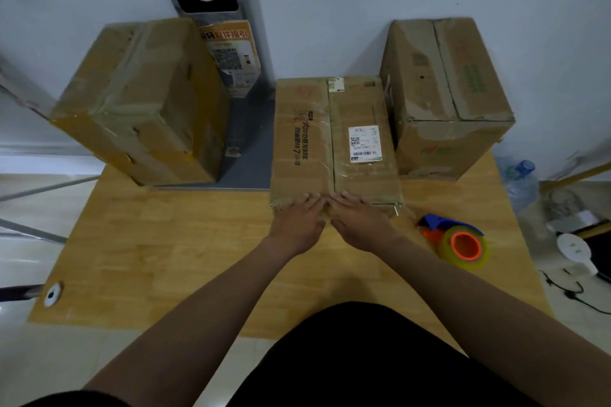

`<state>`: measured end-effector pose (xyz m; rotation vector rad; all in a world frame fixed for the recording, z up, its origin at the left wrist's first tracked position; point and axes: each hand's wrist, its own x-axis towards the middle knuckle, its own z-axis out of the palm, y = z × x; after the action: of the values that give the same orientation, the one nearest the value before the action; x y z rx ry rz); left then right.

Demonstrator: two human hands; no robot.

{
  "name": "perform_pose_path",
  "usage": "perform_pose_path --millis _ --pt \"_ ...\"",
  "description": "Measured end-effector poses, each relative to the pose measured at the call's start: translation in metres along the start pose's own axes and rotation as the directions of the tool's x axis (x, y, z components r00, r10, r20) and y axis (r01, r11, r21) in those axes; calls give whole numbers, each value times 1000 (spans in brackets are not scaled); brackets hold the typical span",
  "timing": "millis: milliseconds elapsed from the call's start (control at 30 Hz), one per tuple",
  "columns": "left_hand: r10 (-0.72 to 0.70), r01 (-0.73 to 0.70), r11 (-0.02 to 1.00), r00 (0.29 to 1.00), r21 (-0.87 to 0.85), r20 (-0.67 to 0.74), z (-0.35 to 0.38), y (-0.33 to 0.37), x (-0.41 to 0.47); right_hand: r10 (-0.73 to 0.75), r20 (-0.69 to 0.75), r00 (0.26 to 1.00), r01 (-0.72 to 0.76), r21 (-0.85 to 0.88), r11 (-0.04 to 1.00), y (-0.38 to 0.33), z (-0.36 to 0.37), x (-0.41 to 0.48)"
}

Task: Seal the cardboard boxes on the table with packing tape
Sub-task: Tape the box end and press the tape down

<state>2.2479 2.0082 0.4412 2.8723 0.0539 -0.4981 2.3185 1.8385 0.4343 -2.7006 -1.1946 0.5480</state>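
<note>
Left hand (299,223) and right hand (360,225) press flat on middle box (307,149).

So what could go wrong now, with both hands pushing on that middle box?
The left hand and the right hand both press flat on the near edge of the middle box, while the tape dispenser lies apart on the table. Letting go with one hand to fetch it might let the flaps lift. Also, wrinkled old tape covers the box top, so new tape may stick badly there.
</note>
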Motion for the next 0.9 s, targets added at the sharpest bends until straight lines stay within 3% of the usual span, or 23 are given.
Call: perform_pose_path --millis 333,633,800,900 --pt "-7 4 998 999 57 49 16 -13 -16 -14 -35 999 11 -81 997 2 27 -20" --pt "-125 125 990 992 72 -10 29 -25 -21 116 -110 987 -133 -164 977 38 30 -46" --pt "-191 195 980 976 26 -104 34 -25 -23 226 -183 957 -249 -116 961 37 43 -50" --pt "-266 262 964 957 -49 -118 31 -17 -15 309 -205 929 -309 33 951 32 42 -40"
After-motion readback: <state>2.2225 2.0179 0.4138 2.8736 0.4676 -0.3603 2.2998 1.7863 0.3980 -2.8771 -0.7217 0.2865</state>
